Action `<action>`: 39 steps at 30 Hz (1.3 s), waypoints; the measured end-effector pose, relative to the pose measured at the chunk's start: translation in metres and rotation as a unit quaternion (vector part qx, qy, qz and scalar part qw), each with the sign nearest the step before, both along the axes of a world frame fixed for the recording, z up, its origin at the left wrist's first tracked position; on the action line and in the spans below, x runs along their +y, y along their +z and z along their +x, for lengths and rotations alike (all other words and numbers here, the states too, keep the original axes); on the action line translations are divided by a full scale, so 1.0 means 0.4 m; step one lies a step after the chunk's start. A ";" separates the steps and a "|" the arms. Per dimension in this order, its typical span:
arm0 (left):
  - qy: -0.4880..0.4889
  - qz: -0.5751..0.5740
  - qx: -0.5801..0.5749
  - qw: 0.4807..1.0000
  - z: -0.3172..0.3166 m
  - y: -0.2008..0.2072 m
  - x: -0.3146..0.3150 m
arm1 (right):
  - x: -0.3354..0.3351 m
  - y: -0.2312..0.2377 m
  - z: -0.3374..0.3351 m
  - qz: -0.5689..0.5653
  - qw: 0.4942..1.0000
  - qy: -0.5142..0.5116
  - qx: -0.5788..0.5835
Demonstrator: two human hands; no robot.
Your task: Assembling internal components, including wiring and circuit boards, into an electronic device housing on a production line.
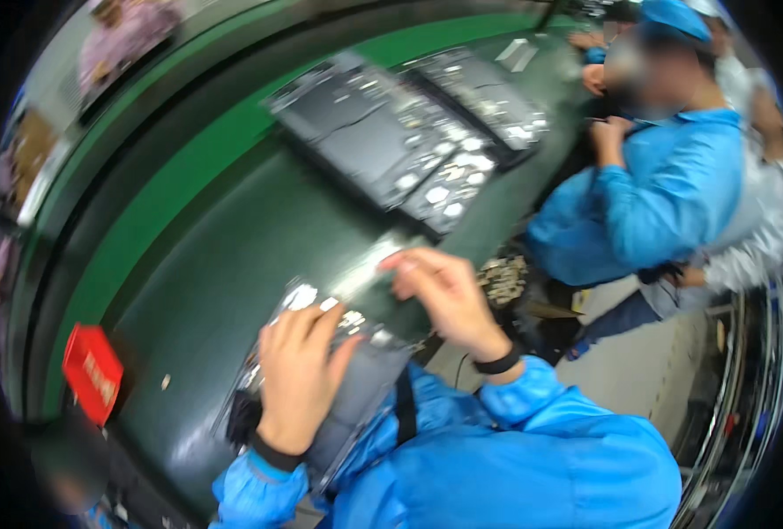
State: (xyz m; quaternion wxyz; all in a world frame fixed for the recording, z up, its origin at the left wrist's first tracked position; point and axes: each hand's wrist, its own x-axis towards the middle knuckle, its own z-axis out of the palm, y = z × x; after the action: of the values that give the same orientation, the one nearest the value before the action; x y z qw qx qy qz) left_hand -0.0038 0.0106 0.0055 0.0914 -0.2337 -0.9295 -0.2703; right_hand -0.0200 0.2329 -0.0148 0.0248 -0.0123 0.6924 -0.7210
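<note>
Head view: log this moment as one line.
left hand: gripping panel | right hand: pinching shiny strip | belt: two more panels | co-worker: right | red box: left

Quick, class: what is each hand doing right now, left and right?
Left hand: closed on the near end of the grey panel.
Right hand: fingers pinched at the panel's far edge; what it holds cannot be told.
</note>
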 end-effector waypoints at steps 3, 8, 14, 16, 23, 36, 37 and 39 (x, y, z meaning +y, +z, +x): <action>-0.016 -0.005 0.008 1.000 -0.002 0.005 0.000 | -0.016 0.008 0.016 0.020 0.999 0.039 -0.002; -0.037 0.040 0.037 0.998 -0.011 -0.005 0.006 | -0.016 -0.012 0.027 0.064 0.995 0.082 -0.004; 0.018 0.131 -0.048 0.990 0.020 0.012 -0.017 | -0.063 0.013 0.019 0.165 0.973 0.159 0.004; 0.027 0.159 -0.068 0.985 0.015 0.003 -0.023 | -0.079 0.011 0.011 0.163 0.969 0.184 -0.010; -0.040 0.228 -0.081 0.970 -0.002 0.012 -0.022 | -0.040 0.038 0.019 0.074 0.989 0.112 -0.067; -0.070 0.006 0.041 0.997 -0.001 -0.015 -0.008 | -0.003 -0.033 -0.039 -0.029 0.993 0.038 -0.106; -0.070 0.005 0.041 0.997 -0.001 -0.015 -0.007 | -0.004 -0.033 -0.039 -0.030 0.993 0.038 -0.106; -0.064 0.014 0.035 0.997 0.000 -0.015 -0.001 | -0.002 -0.034 -0.038 -0.028 0.993 0.043 -0.104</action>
State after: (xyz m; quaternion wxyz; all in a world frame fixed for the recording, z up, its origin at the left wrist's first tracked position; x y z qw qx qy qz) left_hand -0.0038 0.0102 -0.0004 0.1097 -0.3009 -0.9048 -0.2806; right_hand -0.0353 0.2322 -0.0283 0.1279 0.0323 0.6642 -0.7358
